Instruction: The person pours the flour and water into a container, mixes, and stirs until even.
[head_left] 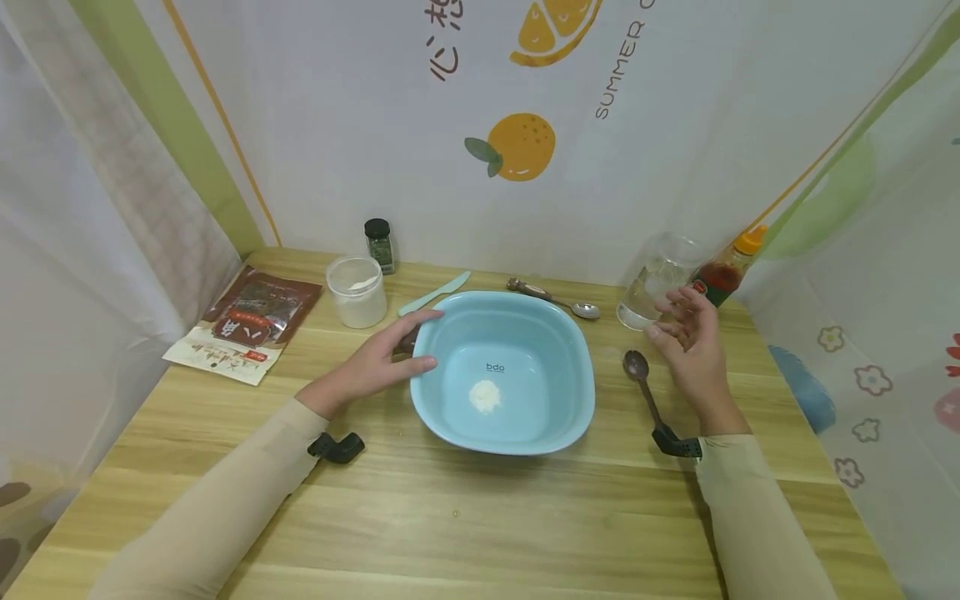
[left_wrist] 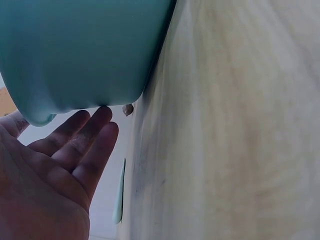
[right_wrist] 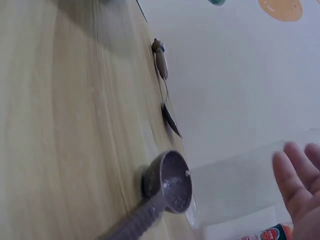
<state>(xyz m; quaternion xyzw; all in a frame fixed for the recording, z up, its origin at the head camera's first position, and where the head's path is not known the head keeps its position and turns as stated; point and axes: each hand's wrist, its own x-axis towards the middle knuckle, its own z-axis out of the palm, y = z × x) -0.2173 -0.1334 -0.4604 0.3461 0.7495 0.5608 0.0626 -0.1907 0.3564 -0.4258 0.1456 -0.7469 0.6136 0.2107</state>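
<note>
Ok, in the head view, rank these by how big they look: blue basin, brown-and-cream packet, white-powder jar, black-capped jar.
1. Blue basin
2. Brown-and-cream packet
3. White-powder jar
4. Black-capped jar

The black-capped jar stands farther back, so this is apparent size only.

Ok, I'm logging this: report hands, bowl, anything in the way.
Left hand holding bowl by rim; right hand empty, near clear container. White powder in bowl. Brown scoop between bowl and right hand.
</note>
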